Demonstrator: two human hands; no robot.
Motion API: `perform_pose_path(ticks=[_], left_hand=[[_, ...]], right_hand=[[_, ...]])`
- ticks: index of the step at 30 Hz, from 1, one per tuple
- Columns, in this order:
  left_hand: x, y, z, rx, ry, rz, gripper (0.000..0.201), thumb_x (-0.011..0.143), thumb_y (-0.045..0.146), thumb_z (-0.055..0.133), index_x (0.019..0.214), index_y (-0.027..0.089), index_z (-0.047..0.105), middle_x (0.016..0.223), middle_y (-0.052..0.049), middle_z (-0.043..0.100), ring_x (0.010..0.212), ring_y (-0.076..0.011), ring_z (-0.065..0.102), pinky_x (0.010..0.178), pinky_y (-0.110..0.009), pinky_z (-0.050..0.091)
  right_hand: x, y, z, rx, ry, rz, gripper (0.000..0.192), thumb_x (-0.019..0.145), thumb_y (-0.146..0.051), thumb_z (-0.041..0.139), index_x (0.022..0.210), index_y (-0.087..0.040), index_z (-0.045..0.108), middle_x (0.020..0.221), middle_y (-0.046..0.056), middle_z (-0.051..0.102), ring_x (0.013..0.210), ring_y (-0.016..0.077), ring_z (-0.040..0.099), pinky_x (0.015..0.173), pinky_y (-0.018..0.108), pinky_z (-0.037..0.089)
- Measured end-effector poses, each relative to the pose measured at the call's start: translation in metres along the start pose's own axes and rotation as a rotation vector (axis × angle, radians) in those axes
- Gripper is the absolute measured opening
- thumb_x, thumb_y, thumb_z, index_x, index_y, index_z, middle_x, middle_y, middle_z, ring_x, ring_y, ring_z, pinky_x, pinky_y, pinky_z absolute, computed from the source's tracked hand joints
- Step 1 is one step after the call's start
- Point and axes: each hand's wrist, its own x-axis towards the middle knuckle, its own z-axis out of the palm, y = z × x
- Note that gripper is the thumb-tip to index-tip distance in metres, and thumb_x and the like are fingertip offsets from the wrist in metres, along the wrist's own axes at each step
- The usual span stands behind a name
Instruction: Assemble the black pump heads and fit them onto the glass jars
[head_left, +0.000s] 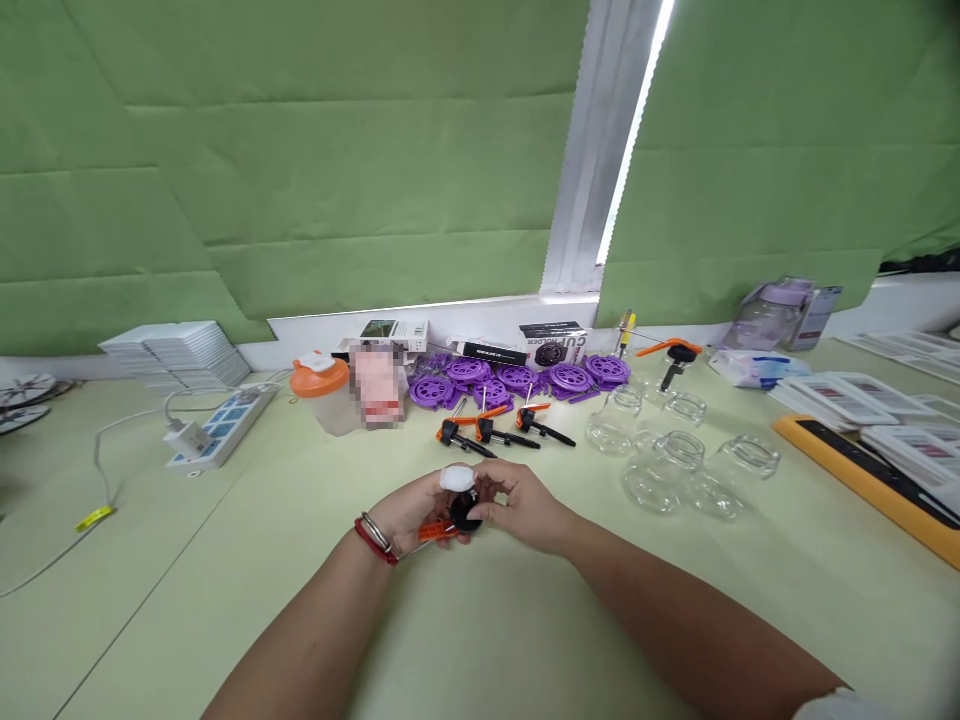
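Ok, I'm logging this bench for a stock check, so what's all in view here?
pump part: one, black with orange lever and white cap, held by both hands
pump heads: three, black and orange, lying on the table beyond the hands
purple discs: a pile, purple, along the back wall
glass jars: about six, clear, right of centre
shaker cup: one, clear with orange lid, back left
power strip: one, white and blue, left
white tiles: stacks, white, far left
boxes: several, black and white, on the sill
orange tray: one, far right
table: one, pale green
left hand: grip on the orange lever, red bracelet at wrist
right hand: grip on the black body
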Motion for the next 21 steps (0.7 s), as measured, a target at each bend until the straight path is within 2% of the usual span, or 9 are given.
perform_pose_path(ticks=[4,8,12,21], left_hand=[[0.0002,0.0002,0.0008,-0.012,0.025,-0.004,0.041,0.070,0.051,0.054,0.093,0.018,0.055,0.077,-0.003,0.056,0.056,-0.0160,0.059,0.041,-0.021,0.031],[-0.0006,0.0013,0.0014,-0.023,0.018,0.002,0.041,0.069,0.053,0.054,0.087,0.016,0.055,0.075,-0.004,0.056,0.057,-0.0168,0.060,0.043,-0.023,0.034],[0.0000,0.0002,-0.0011,-0.029,0.008,0.014,0.038,0.071,0.052,0.053,0.085,0.016,0.054,0.075,-0.005,0.057,0.058,-0.0172,0.060,0.043,-0.022,0.033],[0.0021,-0.0032,-0.0055,-0.025,0.003,0.000,0.043,0.072,0.055,0.050,0.087,0.015,0.056,0.076,-0.006,0.057,0.061,-0.0187,0.061,0.043,-0.023,0.033]], right_hand=[[-0.0010,0.0054,0.0013,0.003,0.016,0.053,0.013,0.070,-0.014,0.066,0.081,-0.017,0.060,0.075,-0.001,0.055,0.067,0.0119,0.050,0.065,0.026,0.042],[-0.0001,0.0080,0.0036,0.089,0.020,0.075,0.022,0.069,-0.014,0.066,0.088,-0.018,0.057,0.075,-0.001,0.056,0.067,0.0115,0.050,0.065,0.026,0.042],[0.0006,0.0056,0.0045,0.135,0.032,0.088,0.017,0.068,-0.013,0.066,0.079,-0.018,0.053,0.073,-0.002,0.054,0.065,0.0103,0.048,0.063,0.025,0.041],[0.0002,0.0072,0.0060,0.174,0.028,0.079,0.019,0.070,-0.015,0.065,0.083,-0.019,0.052,0.078,-0.002,0.053,0.067,0.0104,0.048,0.066,0.027,0.041]])
